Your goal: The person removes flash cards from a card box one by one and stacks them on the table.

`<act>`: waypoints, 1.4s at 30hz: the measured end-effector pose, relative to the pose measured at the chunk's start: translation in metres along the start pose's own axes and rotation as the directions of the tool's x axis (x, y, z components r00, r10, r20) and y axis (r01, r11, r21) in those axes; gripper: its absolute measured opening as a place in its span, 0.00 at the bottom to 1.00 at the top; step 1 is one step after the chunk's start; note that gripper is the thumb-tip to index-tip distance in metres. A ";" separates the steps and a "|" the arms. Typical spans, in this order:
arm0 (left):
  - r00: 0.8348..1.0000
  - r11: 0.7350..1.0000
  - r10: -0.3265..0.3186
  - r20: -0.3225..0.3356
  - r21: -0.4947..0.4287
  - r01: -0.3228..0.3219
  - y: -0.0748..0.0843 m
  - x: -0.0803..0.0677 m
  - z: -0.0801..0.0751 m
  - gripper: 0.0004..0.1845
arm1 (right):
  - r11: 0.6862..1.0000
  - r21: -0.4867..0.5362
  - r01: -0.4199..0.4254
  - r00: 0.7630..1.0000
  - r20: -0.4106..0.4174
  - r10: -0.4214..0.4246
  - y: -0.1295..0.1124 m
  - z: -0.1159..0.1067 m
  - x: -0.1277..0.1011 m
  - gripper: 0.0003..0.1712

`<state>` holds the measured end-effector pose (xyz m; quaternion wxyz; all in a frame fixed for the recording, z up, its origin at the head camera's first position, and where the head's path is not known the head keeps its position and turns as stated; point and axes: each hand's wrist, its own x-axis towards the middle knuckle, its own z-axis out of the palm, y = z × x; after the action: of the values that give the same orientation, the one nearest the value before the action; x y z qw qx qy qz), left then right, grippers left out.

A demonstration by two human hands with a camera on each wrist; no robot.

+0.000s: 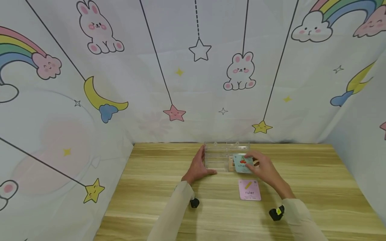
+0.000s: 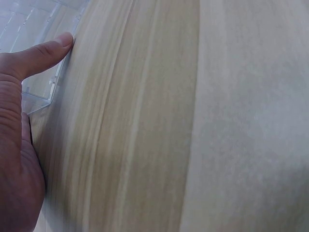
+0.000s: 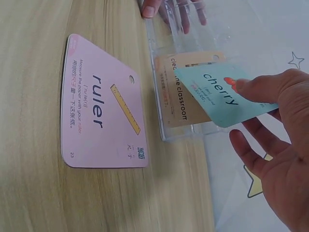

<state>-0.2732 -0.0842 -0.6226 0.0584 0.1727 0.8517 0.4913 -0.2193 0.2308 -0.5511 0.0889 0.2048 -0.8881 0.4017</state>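
A clear plastic box (image 1: 221,155) stands at the back of the wooden table (image 1: 150,194). My left hand (image 1: 199,167) holds its left end, thumb (image 2: 46,50) pressed along the box's front edge (image 2: 43,87). My right hand (image 1: 262,167) pinches a light blue "cherry" card (image 1: 242,164) (image 3: 229,99) over the box's right end. A tan card (image 3: 181,92) reading "classroom" lies inside the box (image 3: 193,67). A pink "ruler" card (image 1: 249,189) (image 3: 99,123) lies flat on the table in front of the box.
A cloth printed with rabbits, stars and rainbows (image 1: 193,73) hangs behind and on both sides of the table. The table's front edge lies close to my forearms.
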 end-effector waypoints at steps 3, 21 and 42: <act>1.000 1.000 -0.009 0.003 -0.004 0.009 0.001 -0.001 0.000 0.72 | 1.000 0.024 -0.002 1.000 0.000 0.002 0.001 -0.001 -0.002 0.20; 1.000 1.000 -0.017 -0.015 -0.016 0.017 -0.002 0.001 0.001 0.73 | 0.990 0.098 -0.103 0.993 0.064 0.097 -0.002 -0.009 -0.025 0.24; 1.000 0.999 -0.013 -0.011 -0.035 0.012 0.003 0.000 0.000 0.73 | 0.937 0.184 -0.296 0.949 0.170 0.266 0.004 -0.004 -0.055 0.25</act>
<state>-0.2728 -0.0827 -0.6205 0.0597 0.1636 0.8445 0.5065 -0.1718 0.2520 -0.5683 -0.0550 0.1120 -0.8656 0.4849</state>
